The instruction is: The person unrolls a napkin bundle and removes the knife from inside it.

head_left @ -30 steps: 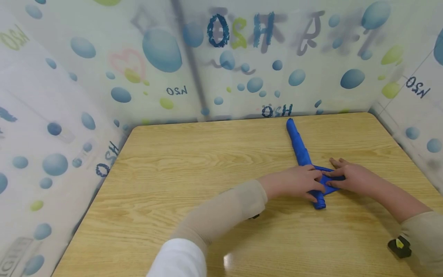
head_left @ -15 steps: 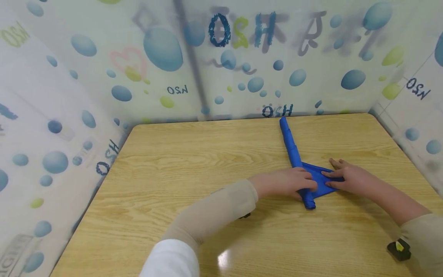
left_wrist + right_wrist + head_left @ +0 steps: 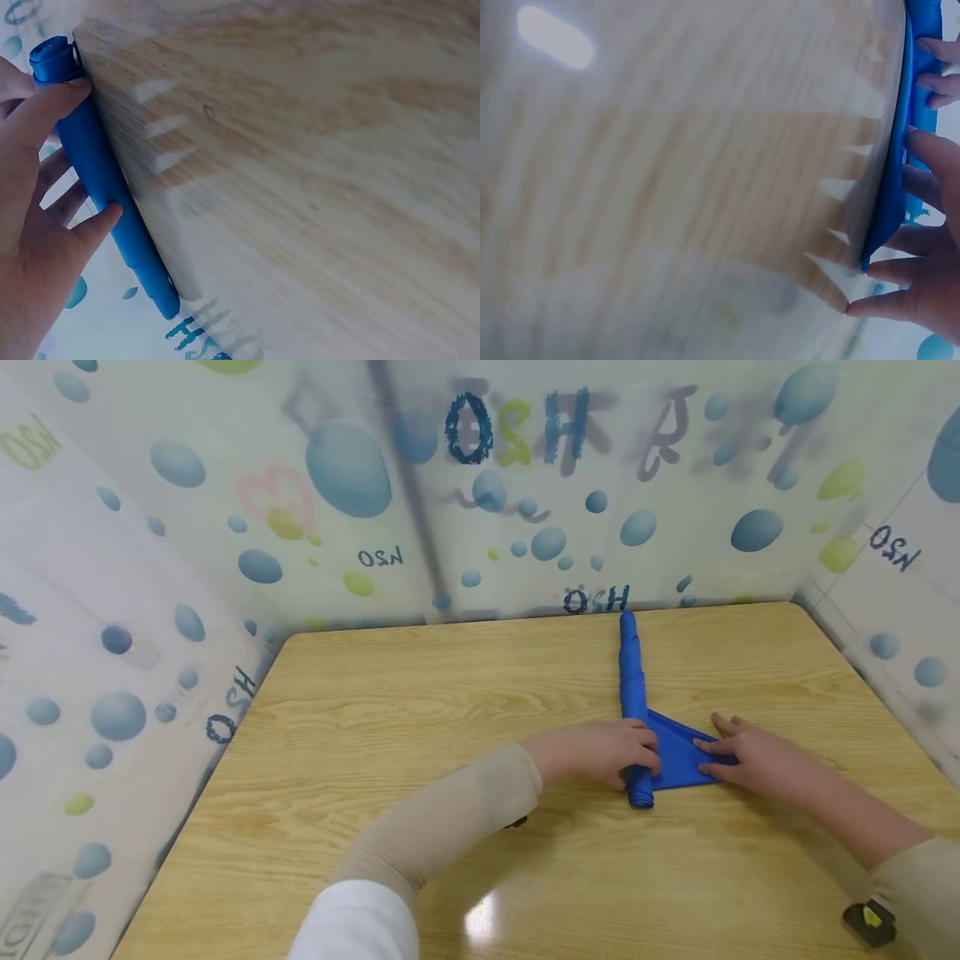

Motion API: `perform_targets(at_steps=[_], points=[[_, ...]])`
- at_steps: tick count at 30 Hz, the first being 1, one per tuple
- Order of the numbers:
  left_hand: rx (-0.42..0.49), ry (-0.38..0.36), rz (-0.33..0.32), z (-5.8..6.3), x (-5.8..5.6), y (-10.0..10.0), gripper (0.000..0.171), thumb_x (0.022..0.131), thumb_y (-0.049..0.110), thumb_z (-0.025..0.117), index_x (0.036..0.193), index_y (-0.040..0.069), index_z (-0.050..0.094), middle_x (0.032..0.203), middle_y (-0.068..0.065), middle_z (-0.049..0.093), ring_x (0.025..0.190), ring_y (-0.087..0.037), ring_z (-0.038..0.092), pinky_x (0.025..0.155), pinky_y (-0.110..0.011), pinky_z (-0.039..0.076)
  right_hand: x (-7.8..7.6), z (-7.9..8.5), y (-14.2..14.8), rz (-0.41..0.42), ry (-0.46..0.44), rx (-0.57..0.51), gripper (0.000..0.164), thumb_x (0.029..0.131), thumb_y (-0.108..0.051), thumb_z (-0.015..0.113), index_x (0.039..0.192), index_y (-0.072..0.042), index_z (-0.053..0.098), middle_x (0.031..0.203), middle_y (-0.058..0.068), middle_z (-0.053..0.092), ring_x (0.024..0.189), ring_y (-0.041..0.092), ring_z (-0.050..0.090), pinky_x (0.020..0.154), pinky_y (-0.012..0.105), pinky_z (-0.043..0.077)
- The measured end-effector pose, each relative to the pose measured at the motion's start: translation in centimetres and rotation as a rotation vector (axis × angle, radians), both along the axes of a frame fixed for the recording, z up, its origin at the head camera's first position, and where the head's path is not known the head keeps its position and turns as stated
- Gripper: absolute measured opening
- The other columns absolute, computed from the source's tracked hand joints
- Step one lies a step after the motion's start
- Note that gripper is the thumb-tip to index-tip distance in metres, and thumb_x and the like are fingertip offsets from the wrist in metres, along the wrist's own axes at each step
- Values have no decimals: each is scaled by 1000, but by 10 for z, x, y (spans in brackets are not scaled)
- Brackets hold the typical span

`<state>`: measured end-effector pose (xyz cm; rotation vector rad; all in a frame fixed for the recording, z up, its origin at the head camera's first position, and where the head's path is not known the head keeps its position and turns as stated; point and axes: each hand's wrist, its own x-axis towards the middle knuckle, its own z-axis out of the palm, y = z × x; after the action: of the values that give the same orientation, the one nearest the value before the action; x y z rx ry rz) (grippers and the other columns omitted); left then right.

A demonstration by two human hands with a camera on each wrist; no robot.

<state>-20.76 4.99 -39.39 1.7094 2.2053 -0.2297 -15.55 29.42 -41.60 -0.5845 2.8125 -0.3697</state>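
Note:
A rolled blue cloth lies on the wooden table, its far end at the back edge. From its right side a flat triangular flap spreads to the right. My left hand grips the roll near its front end, fingers curled over it. In the left wrist view the layered end of the rolled cloth shows beside the thumb. My right hand presses the flap's pointed tip to the tabletop, fingers spread. The right wrist view has these fingers along the flap's edge, largely from the side.
The wood-grained table extends well to the left of both hands. Behind it rises a patterned wall with bubbles and lettering, and more wall panels flank both sides. A small black device sits at the right sleeve.
My left hand has moved left with the roll, which has partly unrolled and turned more upright in view. The flap between the hands has grown wider. The right hand stays nearly in place.

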Motion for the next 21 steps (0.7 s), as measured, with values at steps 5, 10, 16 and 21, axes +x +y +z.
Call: perform_targets(at_steps=[5,10,16,21], points=[[-8,-11,0,1,-3,-4,41,93,29,67,133,27,58,141,6,47,135,-14,33,110,-20,22,6,-2,-3,22,54,6,51,87,-35,71,121,3,67,135,44,37,120,66,34,89,68,40],[-9,-33,4,1,-4,-6,41,92,23,69,132,23,59,141,5,49,140,-18,29,113,-21,18,11,-2,-7,32,90,31,50,86,-37,72,119,1,69,133,43,41,118,63,40,88,67,41],[7,-40,8,-1,-3,-9,44,91,16,69,134,21,58,142,4,49,143,-19,25,114,-20,11,7,5,-5,55,100,13,48,90,-36,69,120,2,68,133,40,45,118,57,46,88,62,45],[18,-42,31,0,-4,-11,42,94,10,64,134,21,59,144,4,48,144,-19,23,115,-21,11,-6,10,-4,116,60,-21,52,92,-37,67,131,-3,62,140,36,40,125,57,38,93,65,40]])
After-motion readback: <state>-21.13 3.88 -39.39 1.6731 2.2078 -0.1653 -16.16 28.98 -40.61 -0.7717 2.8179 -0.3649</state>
